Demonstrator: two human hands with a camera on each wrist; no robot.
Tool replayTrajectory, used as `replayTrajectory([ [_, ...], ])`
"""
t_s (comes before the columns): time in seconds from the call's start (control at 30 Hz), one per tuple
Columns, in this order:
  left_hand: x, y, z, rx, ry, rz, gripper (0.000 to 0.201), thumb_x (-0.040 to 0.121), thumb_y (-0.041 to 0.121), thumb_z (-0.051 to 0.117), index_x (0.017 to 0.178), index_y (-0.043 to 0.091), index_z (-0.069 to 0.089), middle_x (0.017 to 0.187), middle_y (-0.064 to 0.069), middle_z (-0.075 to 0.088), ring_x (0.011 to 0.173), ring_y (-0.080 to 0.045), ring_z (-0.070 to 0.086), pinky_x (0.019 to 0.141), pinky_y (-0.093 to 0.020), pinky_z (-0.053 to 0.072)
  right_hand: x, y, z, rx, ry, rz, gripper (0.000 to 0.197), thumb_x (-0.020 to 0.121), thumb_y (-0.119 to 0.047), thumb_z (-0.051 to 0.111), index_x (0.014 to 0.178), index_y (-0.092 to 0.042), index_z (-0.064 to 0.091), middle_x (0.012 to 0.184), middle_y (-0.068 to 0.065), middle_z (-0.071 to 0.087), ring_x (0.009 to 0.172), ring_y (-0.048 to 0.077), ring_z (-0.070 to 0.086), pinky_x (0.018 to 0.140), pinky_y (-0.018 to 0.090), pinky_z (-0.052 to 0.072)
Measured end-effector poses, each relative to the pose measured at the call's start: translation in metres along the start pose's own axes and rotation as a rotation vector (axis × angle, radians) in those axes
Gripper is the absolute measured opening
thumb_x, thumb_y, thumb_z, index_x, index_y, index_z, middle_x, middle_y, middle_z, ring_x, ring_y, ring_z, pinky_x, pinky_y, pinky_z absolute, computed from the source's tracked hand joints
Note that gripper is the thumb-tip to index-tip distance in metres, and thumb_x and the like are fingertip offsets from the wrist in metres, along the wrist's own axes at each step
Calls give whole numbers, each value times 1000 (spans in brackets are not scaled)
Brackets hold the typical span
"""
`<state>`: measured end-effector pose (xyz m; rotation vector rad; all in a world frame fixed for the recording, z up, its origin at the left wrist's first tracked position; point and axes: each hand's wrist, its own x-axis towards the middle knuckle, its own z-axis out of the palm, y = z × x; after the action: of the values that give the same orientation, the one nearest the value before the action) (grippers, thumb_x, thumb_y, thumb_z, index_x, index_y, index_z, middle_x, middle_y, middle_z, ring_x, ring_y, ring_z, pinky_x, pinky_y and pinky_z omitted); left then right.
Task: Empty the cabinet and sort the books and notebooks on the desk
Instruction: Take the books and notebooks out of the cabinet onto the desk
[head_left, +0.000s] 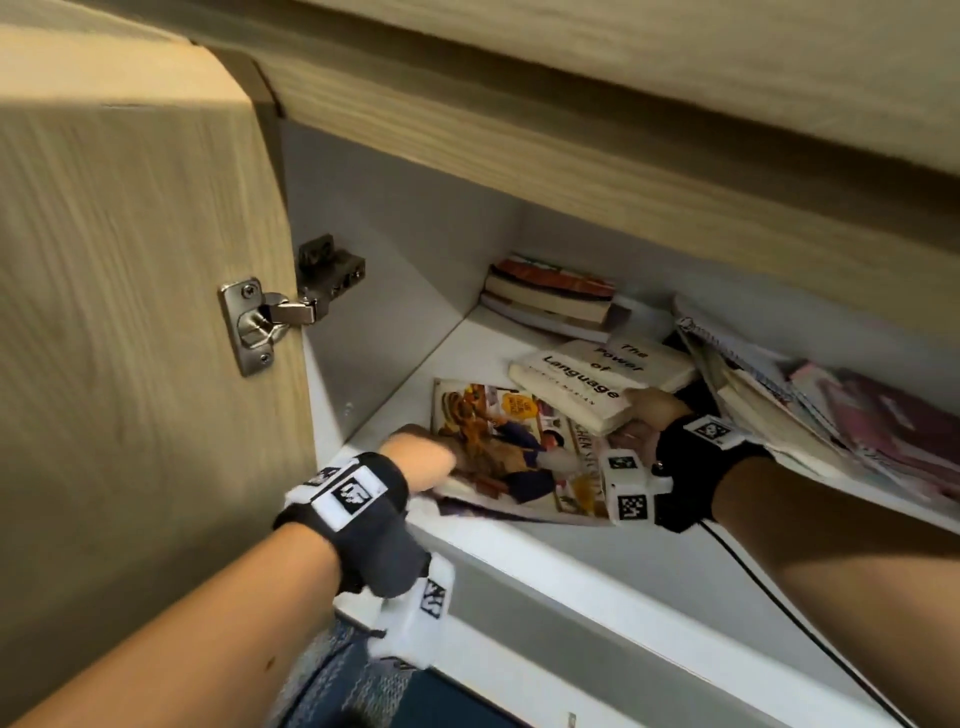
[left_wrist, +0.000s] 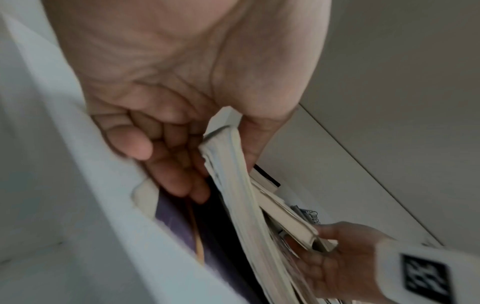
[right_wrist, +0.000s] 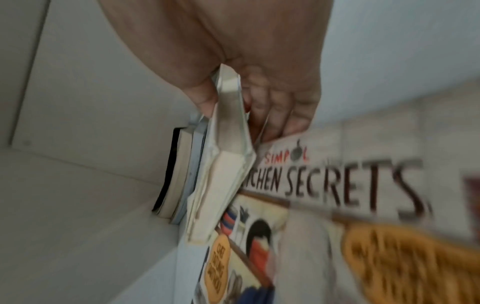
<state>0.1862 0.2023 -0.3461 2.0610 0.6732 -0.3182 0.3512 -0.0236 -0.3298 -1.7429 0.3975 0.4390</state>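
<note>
Inside, left hand (head_left: 421, 457) grips the cookbook (head_left: 514, 452) edge; right hand (head_left: 644, 431) pinches, seemingly, the white book (head_left: 597, 384) above it.

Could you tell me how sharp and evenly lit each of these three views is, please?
Head view: mostly sharp, the white book title legible; the open door is streaked and bowed, and shadow darkens the shelf's right side. Left wrist view: dim, soft, the cookbook page edges smeared. Right wrist view: heaviest motion blur, the cookbook title streaked but readable, lower right corner mush.
</note>
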Motion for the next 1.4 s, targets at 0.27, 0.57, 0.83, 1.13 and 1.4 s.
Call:
replayTrajectory([
  [0.27, -66, -40, 3, 80, -186, -153, 46, 85, 56, 64, 96, 11, 67, 80, -5, 69, 53, -12, 63, 34, -13, 39, -62, 53, -78, 76, 9, 63, 25, 95, -25, 47, 113, -13, 60, 99, 12, 68, 84, 31, 64, 72, 45, 56],
  [0.57, -68, -50, 38, -424, -303, -189, 81, 42, 44, 96, 109, 6, 71, 105, -16, 74, 101, -36, 68, 95, -52, 52, -120, 52, -101, -133, -169, 122, 33, 86, -39, 69, 112, -18, 68, 98, 7, 75, 77, 20, 71, 60, 29, 55],
  [0.83, -146, 9, 2, -409, -201, -144, 8, 89, 14, 67, 90, 9, 60, 79, -12, 66, 60, -22, 59, 36, -20, 44, -238, 23, -111, -159, -126, 105, 22, 100, -28, 50, 114, -13, 58, 87, 11, 72, 56, 20, 68, 37, 23, 49],
  [1.13, -295, 55, 3, -54, -327, 68, 10, 92, 6, 53, 95, -2, 60, 80, -25, 73, 54, -29, 70, 36, -14, 34, -422, 30, -199, -150, -118, 43, 30, 97, -25, 47, 118, -7, 59, 86, 10, 71, 51, 22, 63, 35, 18, 41],
  [1.4, -434, 138, 27, 163, -546, 331, 20, 95, 12, 54, 96, -4, 67, 74, -19, 73, 48, -22, 66, 35, -16, 35, -577, 8, -306, -117, -122, -135, 30, 96, -26, 49, 115, -8, 63, 89, 11, 71, 45, 17, 62, 31, 18, 39],
])
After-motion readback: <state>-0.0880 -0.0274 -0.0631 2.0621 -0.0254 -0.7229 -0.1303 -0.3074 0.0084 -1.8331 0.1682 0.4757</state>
